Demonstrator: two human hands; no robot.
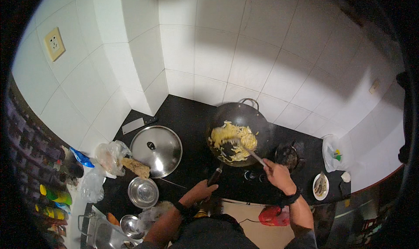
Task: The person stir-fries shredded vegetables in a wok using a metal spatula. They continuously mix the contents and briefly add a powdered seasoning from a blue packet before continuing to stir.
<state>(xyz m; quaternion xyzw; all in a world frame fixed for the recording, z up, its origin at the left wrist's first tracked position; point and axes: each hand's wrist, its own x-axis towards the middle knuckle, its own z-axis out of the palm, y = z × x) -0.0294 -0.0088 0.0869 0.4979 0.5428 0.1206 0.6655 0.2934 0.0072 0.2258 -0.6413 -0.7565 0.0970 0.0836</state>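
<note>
A dark wok (258, 116) sits on the stove against the tiled wall. Pale yellow shredded food (247, 139) lies spread across its bottom, part of it blurred by motion. My left hand (203, 191) is near the wok's long dark handle (215, 176) and grips it. In my right hand (280, 177) is the shaft of a metal spatula (257, 157), which reaches down into the food. The spatula's blade is partly hidden and blurred among the shreds.
Left of the wok lie a domed steel lid (167, 142), a cleaver (133, 125) and a steel bowl (143, 192). A second burner (289, 155) is to the right, beyond it an oval plate with fish (320, 187) and a plastic bag (332, 151). A sink (104, 232) is at lower left.
</note>
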